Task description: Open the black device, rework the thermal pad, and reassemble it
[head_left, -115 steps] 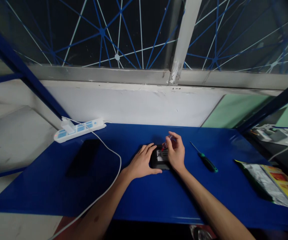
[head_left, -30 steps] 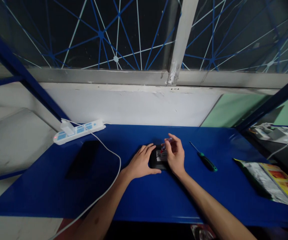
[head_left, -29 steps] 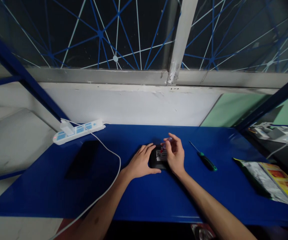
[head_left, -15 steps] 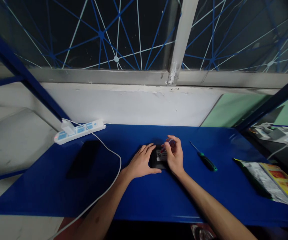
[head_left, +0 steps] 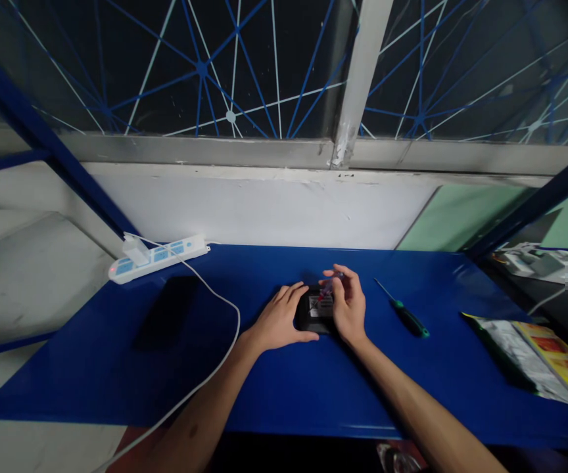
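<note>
A small black box-shaped device [head_left: 316,325] with a pale printed label lies on the blue table [head_left: 284,394]. My left hand [head_left: 278,320] grips its left side, fingers along the far edge and thumb at the near edge. In my right hand [head_left: 350,307], closed fingers hold a small screwdriver [head_left: 327,289] with a see-through purplish handle and a red part. It slants down to the left over the label; whether its tip touches a screw I cannot make out. A second screwdriver [head_left: 409,318], green and black, rests to the right of my right hand.
A white power strip [head_left: 165,256] with a plugged-in adapter stands at the back left. Its white cable [head_left: 219,364] crosses the table by my left forearm. A dark flat object [head_left: 165,312] lies at left, a silver and yellow packet [head_left: 535,358] at right.
The right hand has shifted slightly to the right and its fingers have changed position on the screwdriver. The left hand and the device stay in place.
</note>
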### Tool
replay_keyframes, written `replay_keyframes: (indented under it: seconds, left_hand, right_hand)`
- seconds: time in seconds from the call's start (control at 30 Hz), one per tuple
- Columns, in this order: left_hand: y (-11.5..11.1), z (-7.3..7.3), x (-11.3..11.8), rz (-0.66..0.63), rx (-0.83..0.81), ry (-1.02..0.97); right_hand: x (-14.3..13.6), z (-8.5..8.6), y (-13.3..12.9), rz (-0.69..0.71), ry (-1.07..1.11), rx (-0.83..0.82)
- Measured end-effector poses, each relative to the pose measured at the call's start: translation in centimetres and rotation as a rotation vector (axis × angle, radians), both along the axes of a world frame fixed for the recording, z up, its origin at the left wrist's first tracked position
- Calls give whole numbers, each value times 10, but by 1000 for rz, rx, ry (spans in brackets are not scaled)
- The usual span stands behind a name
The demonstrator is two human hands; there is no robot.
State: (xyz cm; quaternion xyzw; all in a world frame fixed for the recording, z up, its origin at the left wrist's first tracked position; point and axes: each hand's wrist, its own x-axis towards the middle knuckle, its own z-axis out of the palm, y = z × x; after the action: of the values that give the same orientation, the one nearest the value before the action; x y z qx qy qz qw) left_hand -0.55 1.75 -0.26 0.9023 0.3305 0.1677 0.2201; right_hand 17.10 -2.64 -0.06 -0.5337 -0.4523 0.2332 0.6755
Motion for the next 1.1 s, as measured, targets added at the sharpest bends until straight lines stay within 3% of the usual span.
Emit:
replay_keyframes:
  seconds: [0.17,0.47,0.67,0.9,1.0,1.1]
  left_hand:
    - [0,1,0,-5,-3,1]
    - [0,1,0,-5,-6,-16]
    - [0,1,0,-11,-7,-23]
    - [1,0,-1,-18,-19,-31]
    - [2,1,-2,-22,-27,-35]
    - [3,2,-1,-25,-32,-35]
  right_hand:
    - [4,-2,3,-88,-119,-13]
    - [4,4,0,33,-47,-50]
    - [8,-2,8,0,-139,-83]
    - [69,-2,22,-186,-347,-220]
    - [94,-5,13,-179,-520,-328]
    - [98,-12,0,-174,-706,-408]
